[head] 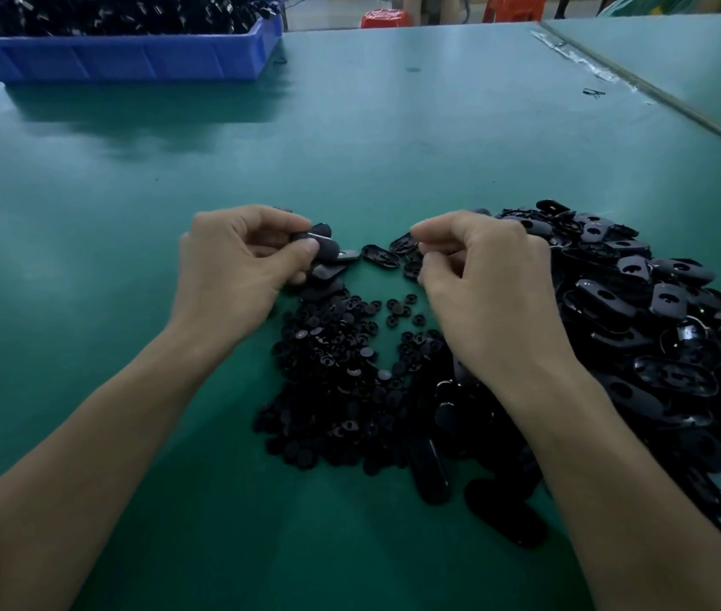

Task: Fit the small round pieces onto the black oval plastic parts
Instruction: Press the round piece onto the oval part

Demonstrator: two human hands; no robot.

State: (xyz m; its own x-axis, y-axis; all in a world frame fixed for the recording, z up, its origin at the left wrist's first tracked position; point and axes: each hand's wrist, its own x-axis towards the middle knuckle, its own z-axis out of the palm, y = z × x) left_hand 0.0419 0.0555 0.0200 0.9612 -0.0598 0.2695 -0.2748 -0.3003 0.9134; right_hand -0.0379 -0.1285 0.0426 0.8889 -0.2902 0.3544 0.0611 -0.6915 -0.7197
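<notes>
From the head camera, you look down at a green table (350, 138) with both bare forearms reaching forward.

Your left hand (235, 258) sits left of centre with its fingers curled. Thumb and forefinger pinch a small cluster of black oval parts (322, 242), which fans out from the fingertips toward the right.

Your right hand (473, 275) is right of centre, level with the left one. Its fingers are curled inward and its thumb tip meets its forefinger tip. You cannot tell whether anything small is pinched between them.

Between the two hands, a loose oval part (380, 255) lies flat on the table with its hollow side up, and a few more lie just beside it.

Just nearer than the hands, between your wrists, a pile of small round pieces (332, 368) spreads across the table. All are black, and some are scattered at its far edge.

To the right, a large heap of oval parts (640, 310) runs from behind your right hand toward the near right edge. It passes under your right forearm and meets the round pieces.

At the far left stands a blue bin (129, 59) heaped with dark items too small to identify. Beyond the far edge of the table, red stools (385, 17) show. A second table (680, 59) adjoins at the far right.
</notes>
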